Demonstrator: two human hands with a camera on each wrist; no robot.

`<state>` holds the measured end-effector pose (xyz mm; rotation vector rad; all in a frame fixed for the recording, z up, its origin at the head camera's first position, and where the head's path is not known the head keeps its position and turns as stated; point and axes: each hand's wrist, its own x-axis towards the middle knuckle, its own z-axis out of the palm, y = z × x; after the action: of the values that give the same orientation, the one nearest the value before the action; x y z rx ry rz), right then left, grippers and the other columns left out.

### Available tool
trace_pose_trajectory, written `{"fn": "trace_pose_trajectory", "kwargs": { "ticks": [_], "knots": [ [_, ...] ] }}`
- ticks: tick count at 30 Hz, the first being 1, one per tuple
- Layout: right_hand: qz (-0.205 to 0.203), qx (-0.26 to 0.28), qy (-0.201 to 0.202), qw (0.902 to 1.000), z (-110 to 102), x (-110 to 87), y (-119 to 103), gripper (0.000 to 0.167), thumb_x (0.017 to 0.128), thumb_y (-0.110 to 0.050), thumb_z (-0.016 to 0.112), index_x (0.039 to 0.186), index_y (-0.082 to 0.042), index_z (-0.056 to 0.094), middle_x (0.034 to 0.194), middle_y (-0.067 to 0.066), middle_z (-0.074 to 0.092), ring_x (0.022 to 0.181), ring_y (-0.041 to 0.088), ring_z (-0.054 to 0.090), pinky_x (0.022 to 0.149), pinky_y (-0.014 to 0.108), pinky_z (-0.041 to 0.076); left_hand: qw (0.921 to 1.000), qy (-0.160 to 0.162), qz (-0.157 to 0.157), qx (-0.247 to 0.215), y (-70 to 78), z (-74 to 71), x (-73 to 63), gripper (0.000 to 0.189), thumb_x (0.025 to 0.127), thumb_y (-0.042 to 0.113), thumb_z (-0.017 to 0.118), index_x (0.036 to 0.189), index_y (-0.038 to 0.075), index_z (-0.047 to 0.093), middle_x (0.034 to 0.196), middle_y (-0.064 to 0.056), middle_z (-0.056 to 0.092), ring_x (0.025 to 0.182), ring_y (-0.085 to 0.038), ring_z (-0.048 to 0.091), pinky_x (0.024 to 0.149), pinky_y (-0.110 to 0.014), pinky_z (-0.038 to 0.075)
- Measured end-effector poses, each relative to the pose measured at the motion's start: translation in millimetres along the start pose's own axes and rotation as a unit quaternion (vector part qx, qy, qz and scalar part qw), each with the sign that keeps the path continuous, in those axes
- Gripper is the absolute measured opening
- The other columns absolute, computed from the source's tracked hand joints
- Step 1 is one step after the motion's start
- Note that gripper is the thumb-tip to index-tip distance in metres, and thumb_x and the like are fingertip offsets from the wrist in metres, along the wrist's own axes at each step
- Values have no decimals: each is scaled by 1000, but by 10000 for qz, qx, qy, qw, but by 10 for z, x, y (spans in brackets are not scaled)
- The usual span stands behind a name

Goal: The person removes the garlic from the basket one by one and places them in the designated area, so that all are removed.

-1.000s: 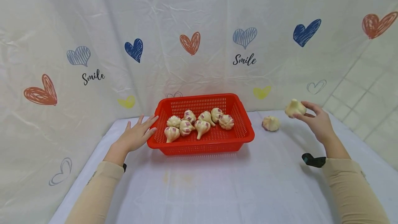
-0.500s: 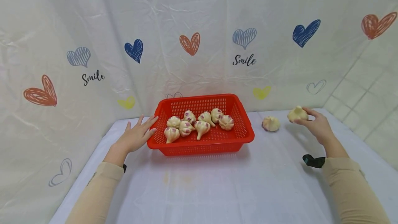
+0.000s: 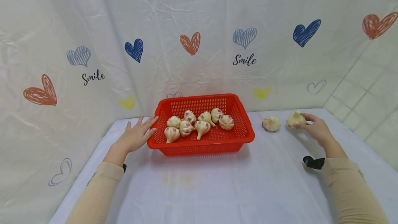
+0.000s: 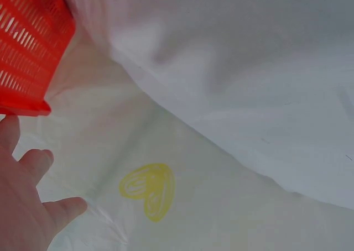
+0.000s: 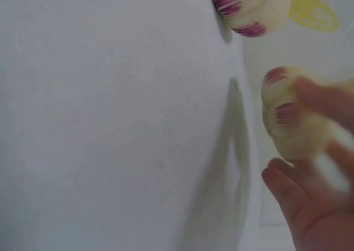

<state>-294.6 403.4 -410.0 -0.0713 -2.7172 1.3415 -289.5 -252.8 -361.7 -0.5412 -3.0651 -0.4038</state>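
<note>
In the head view my right hand (image 3: 319, 130) pinches a garlic bulb (image 3: 296, 119) between thumb and fingers, stem end up, close over the table at the right. The right wrist view shows this same bulb (image 5: 287, 115) with purple streaks on its underside. Just left of it another garlic bulb (image 3: 271, 123) sits on the table. My left hand (image 3: 133, 136) has its fingers spread, fingertips against the left rim of a red plastic basket (image 3: 202, 145). Several garlic bulbs (image 3: 202, 127) lie inside that basket, mostly in its left and middle parts.
A white cloth covers the table (image 3: 211, 189). Behind it hangs a pale curtain (image 3: 214, 75) printed with hearts and the word Smile, close to the basket's far side. A dark strap piece (image 3: 313, 162) juts from the right wrist.
My right hand has lowered the garlic bulb toward the table, beside the other loose one. The left hand and the basket have stayed where they were.
</note>
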Motion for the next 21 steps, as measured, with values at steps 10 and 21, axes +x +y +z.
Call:
{"fn": "trace_pose_trajectory", "kwargs": {
  "ticks": [10, 21],
  "knots": [
    [55, -435, -331, 9985, 12, 36, -25, 83, 100, -28, 68, 151, 18, 22, 153, 44, 23, 137, 62, 30, 108, 70, 31, 10000, -7, 36, -3, 9, -13, -9, 63, 109, 46, 40, 164, 18, 27, 169, -12, 23, 153, -48, 5, 111, -78, -7],
    [302, -516, -622, 9963, 48, 37, -49, 87, 101, -33, 67, 153, 17, 18, 153, 46, 17, 138, 64, 24, 109, 72, 28, 10000, -46, 19, -11, -5, -7, 9, 62, 110, 45, 40, 164, 18, 26, 169, -10, 21, 154, -46, 3, 111, -77, -7]
  ]
}}
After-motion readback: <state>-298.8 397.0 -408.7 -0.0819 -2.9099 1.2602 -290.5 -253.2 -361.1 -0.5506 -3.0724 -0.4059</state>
